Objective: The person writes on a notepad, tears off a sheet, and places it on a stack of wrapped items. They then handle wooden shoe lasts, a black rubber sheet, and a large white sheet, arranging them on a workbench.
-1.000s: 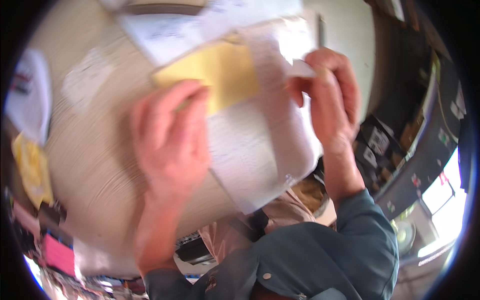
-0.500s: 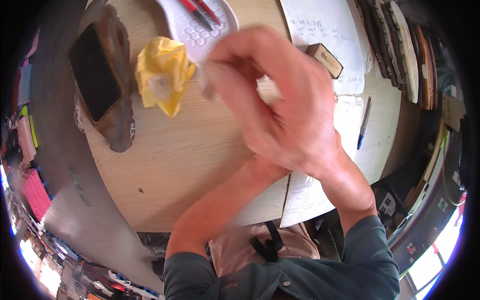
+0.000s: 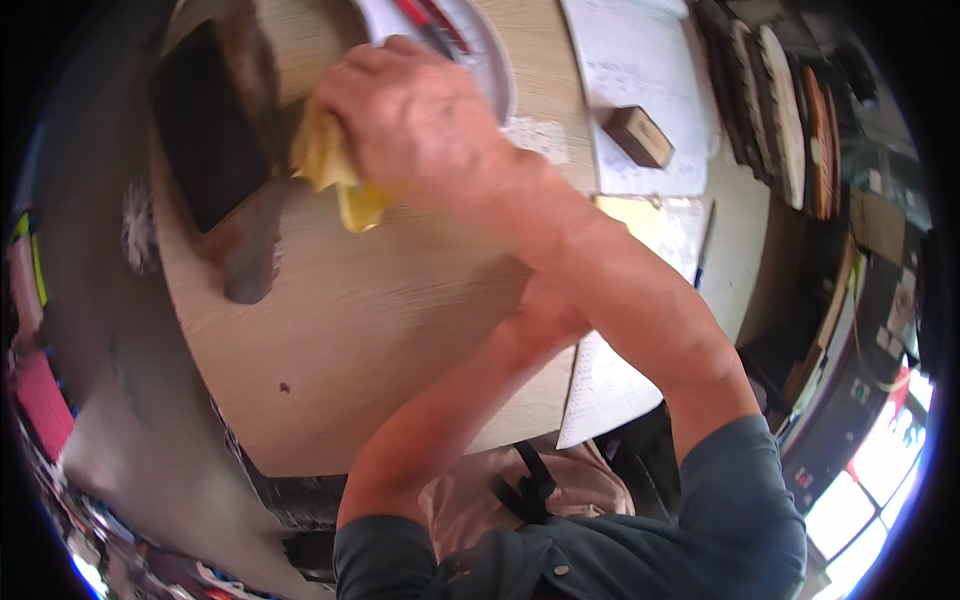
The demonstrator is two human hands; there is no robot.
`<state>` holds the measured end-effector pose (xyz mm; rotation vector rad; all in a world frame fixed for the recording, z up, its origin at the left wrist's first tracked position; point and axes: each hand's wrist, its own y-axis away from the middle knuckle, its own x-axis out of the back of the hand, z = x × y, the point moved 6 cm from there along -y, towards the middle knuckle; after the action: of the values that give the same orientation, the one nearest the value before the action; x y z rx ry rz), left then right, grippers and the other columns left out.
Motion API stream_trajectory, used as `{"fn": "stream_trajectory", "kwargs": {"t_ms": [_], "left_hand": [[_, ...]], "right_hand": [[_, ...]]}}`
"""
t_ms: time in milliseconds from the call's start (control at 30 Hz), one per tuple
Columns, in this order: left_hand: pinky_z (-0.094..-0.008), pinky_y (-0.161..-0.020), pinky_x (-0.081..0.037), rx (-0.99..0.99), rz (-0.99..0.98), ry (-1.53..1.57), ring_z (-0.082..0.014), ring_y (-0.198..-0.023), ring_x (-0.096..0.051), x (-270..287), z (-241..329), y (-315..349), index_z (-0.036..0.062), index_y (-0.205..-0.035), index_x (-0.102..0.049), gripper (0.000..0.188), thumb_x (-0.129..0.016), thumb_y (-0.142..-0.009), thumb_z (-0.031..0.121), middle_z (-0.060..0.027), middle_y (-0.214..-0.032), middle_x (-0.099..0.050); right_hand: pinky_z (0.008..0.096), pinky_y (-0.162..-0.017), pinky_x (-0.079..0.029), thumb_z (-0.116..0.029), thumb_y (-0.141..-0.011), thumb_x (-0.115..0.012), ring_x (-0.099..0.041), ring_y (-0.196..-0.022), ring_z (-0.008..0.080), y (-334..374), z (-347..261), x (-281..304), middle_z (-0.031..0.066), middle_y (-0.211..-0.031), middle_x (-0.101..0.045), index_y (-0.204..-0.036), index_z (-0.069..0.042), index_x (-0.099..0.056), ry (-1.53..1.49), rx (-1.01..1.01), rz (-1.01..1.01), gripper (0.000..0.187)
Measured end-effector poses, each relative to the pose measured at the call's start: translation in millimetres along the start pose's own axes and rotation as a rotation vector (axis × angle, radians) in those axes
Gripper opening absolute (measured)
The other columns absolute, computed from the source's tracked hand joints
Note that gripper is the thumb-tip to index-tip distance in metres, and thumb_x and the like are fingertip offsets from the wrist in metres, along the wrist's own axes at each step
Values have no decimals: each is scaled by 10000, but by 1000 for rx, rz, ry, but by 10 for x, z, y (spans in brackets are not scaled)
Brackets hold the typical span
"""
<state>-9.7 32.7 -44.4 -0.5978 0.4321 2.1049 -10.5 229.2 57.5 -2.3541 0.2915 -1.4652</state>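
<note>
My right hand (image 3: 425,120) is stretched over to the left, its fingers closed round a crumpled yellow sheet (image 3: 325,155), paper or thin cloth. Part of the sheet hangs out below the fingers; the hand is smeared by motion. My left hand (image 3: 553,300) lies under the right forearm, which crosses over it and hides its fingers. Just beyond the right hand is a white tray (image 3: 500,85) with red-handled tools (image 3: 430,20) in it. A dark phone (image 3: 208,130) rests on a brown, worn-looking holder (image 3: 255,260) left of the sheet.
Papers with handwriting (image 3: 640,60) cover the right of the wooden table (image 3: 330,360), with a small wooden block (image 3: 640,137) on them. A yellow slip (image 3: 632,215) and a blue pen (image 3: 706,245) lie nearer. Several brown and white upright pieces (image 3: 780,110) stand at far right.
My right hand has moved left from above the table's middle onto the yellow sheet and closed on it. A yellow slip on the papers, hidden before, now shows.
</note>
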Motion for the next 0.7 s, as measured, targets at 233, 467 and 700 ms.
{"fn": "stream_trajectory", "kwargs": {"t_ms": [233,467,700], "left_hand": [[-492,-1068,-472,-367,-288,-1111,-303,-1231,-589,-218,376,-134,60,-1306,-641,387,-651,-967,245,-60,-1359,-629],[-436,-928,-551,-474,-168,-1171,-293,-1092,-651,-235,493,-115,67,-1129,-729,271,-746,-863,21,-46,-1204,-692],[-428,-865,-574,-537,-138,-1203,-285,-1027,-671,-232,517,-141,60,-1101,-739,234,-743,-886,-33,-46,-1131,-717]], "right_hand": [[428,-752,-644,-132,-703,-722,-758,-883,348,180,2,17,128,-885,-757,-786,-61,-768,96,50,-50,118],[469,-660,-597,-158,-768,-696,-745,-804,291,162,-307,-127,92,-888,-750,-831,-101,-800,208,22,-86,134],[463,-677,-593,-130,-756,-718,-711,-767,312,561,-326,271,89,-880,-699,-822,-84,-745,46,24,34,85]]}}
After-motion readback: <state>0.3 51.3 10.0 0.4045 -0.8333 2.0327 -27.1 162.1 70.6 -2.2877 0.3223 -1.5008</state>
